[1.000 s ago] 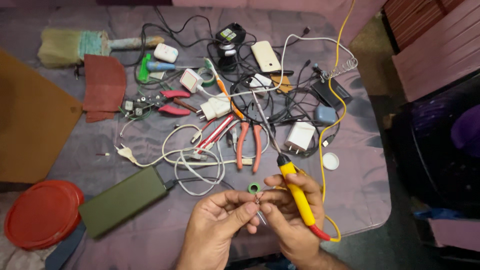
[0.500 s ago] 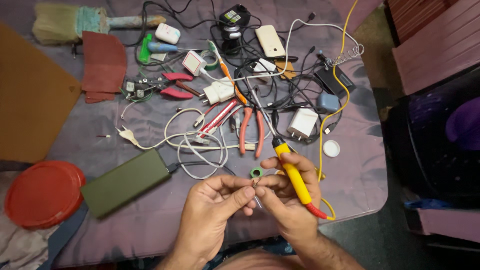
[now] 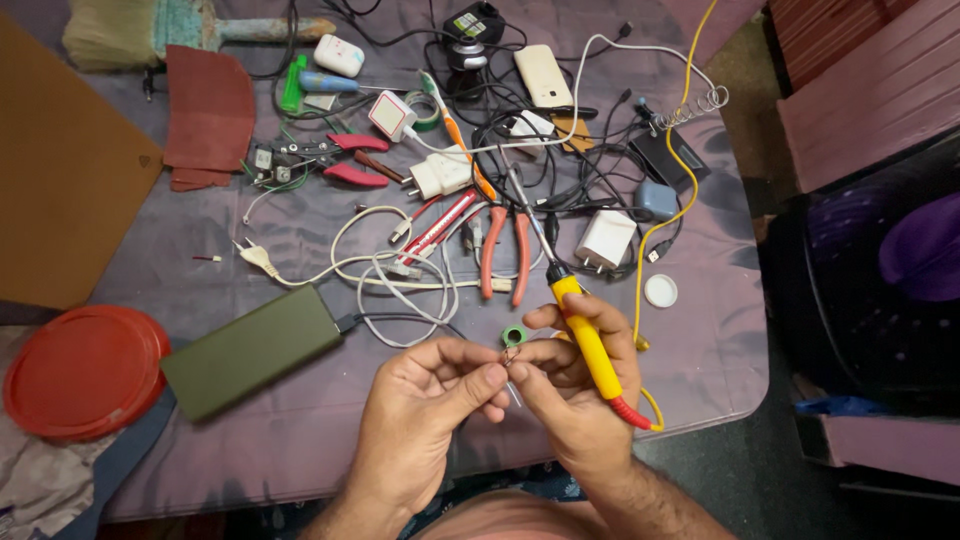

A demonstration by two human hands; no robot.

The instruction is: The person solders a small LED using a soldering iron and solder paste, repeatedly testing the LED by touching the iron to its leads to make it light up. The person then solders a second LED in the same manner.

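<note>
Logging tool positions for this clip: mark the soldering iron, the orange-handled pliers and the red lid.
soldering iron (image 3: 588,345), head view, on its yellow handle
orange-handled pliers (image 3: 489,262), head view, on the left handle
red lid (image 3: 80,370), head view, on its flat top

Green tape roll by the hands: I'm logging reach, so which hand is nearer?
Right hand: its fingers lie beside the green tape roll. Left hand sits lower left.

Soldering iron (image 3: 590,345) – glossy yellow plastic handle, metal shaft; tablecloth (image 3: 300,440) – matt purple cloth, wrinkled.
</note>
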